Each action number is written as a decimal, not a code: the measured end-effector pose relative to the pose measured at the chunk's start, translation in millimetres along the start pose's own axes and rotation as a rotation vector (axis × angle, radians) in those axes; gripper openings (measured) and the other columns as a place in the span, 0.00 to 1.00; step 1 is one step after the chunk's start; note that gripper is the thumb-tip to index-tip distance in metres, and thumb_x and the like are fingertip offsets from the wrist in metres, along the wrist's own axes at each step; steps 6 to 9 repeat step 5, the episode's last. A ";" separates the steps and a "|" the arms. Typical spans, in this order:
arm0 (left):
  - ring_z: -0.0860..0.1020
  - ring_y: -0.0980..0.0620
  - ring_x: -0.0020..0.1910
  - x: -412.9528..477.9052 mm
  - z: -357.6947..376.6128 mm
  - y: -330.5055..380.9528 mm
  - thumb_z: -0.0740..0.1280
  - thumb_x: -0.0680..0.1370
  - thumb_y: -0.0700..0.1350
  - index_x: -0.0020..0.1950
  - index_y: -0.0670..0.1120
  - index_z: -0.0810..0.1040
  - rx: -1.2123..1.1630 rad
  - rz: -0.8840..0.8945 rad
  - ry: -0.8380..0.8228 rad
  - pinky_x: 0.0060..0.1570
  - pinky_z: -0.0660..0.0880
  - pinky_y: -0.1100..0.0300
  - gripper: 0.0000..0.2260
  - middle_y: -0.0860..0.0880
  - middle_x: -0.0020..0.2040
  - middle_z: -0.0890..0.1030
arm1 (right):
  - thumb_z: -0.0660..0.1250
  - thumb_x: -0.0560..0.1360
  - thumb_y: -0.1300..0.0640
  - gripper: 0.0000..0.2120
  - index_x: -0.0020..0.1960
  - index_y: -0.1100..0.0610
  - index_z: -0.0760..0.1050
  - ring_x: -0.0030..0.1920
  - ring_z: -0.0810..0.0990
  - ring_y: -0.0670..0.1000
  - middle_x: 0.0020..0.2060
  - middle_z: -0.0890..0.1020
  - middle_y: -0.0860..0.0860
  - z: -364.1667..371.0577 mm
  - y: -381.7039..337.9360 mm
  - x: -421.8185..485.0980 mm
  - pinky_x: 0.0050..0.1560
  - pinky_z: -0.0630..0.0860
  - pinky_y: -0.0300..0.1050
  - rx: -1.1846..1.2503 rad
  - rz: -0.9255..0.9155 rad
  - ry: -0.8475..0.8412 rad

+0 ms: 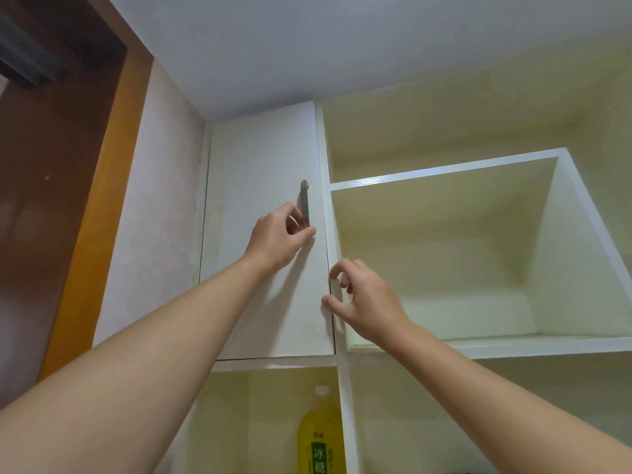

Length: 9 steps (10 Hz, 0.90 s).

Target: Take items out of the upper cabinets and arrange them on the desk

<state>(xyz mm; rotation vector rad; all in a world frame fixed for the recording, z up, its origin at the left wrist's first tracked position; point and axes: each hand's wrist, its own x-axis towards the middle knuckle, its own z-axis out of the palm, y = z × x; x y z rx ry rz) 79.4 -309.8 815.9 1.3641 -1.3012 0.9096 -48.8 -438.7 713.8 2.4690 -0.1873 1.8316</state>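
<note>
Reaching at the cabinet door (260,159)
Left hand (277,237) grips its handle (304,200); right hand (366,299), loosely curled and empty, at its right edge.

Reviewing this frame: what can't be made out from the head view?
Contents behind the cabinet door: hidden by the closed door, head view.
Lower end of the handle: covered by the fingers of the left hand.
Right hand: whether its fingertips touch the door's edge is unclear.
Yellow drink bottle: lower part cut off by the bottom edge.
Desk: out of view, since the camera points upward.
</note>
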 end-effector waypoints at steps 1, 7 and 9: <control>0.81 0.50 0.43 -3.7 0.5 4.7 0.72 0.75 0.51 0.46 0.48 0.76 0.009 -0.026 0.005 0.45 0.77 0.54 0.09 0.51 0.41 0.83 | 0.70 0.75 0.47 0.13 0.54 0.46 0.70 0.43 0.70 0.36 0.43 0.69 0.41 1.1 -2.0 -1.8 0.40 0.69 0.43 0.013 0.032 -0.002; 0.79 0.51 0.46 -91.3 -21.4 -16.2 0.63 0.80 0.52 0.54 0.49 0.79 0.150 -0.035 -0.071 0.49 0.76 0.53 0.09 0.53 0.47 0.80 | 0.67 0.77 0.44 0.19 0.63 0.51 0.73 0.56 0.77 0.52 0.55 0.78 0.49 -20.2 -34.3 -9.9 0.50 0.75 0.50 -0.221 0.060 -0.099; 0.79 0.51 0.46 -91.3 -21.4 -16.2 0.63 0.80 0.52 0.54 0.49 0.79 0.150 -0.035 -0.071 0.49 0.76 0.53 0.09 0.53 0.47 0.80 | 0.67 0.77 0.44 0.19 0.63 0.51 0.73 0.56 0.77 0.52 0.55 0.78 0.49 -20.2 -34.3 -9.9 0.50 0.75 0.50 -0.221 0.060 -0.099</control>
